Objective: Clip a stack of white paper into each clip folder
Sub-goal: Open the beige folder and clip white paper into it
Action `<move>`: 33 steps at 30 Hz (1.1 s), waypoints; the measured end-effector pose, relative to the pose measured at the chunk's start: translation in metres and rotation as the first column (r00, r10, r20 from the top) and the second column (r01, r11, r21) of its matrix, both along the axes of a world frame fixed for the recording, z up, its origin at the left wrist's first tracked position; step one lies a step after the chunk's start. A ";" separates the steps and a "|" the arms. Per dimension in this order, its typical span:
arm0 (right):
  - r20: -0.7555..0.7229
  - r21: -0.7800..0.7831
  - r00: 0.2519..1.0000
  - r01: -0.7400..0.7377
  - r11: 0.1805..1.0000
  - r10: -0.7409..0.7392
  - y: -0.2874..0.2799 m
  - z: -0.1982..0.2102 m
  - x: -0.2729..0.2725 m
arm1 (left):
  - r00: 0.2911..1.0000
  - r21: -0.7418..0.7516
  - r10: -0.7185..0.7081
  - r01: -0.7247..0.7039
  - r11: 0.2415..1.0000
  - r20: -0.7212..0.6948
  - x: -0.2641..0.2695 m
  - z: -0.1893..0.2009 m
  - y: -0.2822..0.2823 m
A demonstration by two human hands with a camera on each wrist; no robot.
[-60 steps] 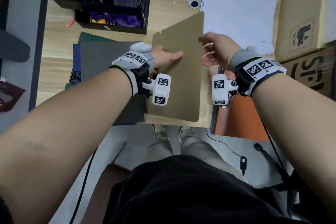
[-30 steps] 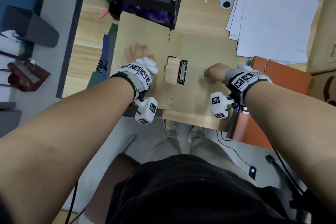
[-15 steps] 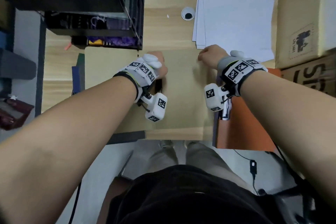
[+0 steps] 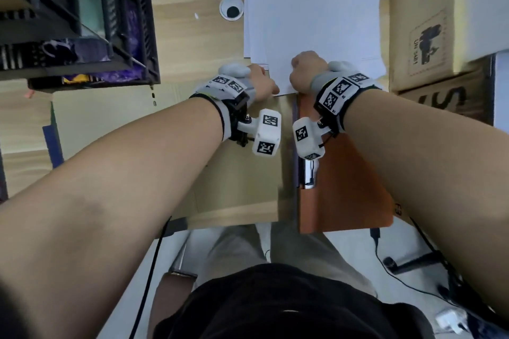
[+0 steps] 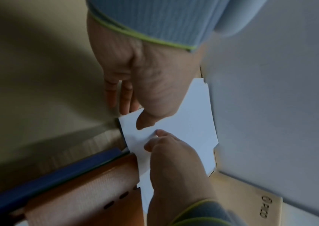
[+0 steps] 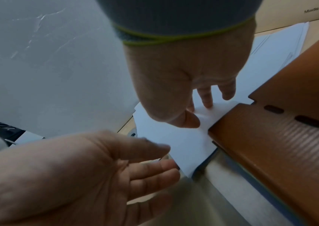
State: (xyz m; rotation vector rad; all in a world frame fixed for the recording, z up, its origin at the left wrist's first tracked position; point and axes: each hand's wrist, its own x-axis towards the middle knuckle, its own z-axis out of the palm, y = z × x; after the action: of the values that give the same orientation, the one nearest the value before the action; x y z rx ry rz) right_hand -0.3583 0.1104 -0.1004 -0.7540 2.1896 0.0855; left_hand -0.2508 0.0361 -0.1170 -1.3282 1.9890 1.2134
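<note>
We see wooden table, boxes right. On it white paper stack, long axis near-far. Our right grip pinches near edge; left grip apart, thumb on corner.

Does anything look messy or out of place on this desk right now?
Yes, two small things. The white paper pile is not squared: its sheets are fanned, with staggered edges showing along its left side. The orange folder also pokes out past the near edge of the desk.

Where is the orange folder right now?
In the head view the orange folder lies at the near right edge of the desk, beside the open tan folder, with the white paper just beyond it.
</note>
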 end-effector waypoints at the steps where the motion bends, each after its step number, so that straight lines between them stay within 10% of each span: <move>1: -0.008 -0.002 1.000 -0.008 1.000 0.008 0.000 -0.003 -0.002 | 0.999 0.022 0.033 -0.033 0.999 0.006 -0.004 0.000 0.002; 18: 0.168 -0.084 0.969 0.195 0.977 -0.179 0.012 0.006 -0.022 | 0.979 -0.003 0.189 -0.190 0.982 -0.079 -0.050 -0.007 0.002; 27: 0.094 -0.304 0.901 0.430 0.850 -0.423 0.007 0.013 -0.015 | 0.953 0.009 0.192 -0.195 0.981 -0.234 0.020 0.040 -0.036; 33: 0.395 -0.259 0.660 0.747 0.612 -0.639 0.009 0.027 -0.003 | 0.947 0.029 0.230 -0.230 0.973 -0.224 0.090 0.055 -0.042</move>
State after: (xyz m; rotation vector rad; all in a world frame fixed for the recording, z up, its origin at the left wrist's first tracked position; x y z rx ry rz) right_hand -0.3609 0.1197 -0.0731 -0.0324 2.1000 -0.8577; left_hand -0.1608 -0.0061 -0.0619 -1.5137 2.0245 1.5346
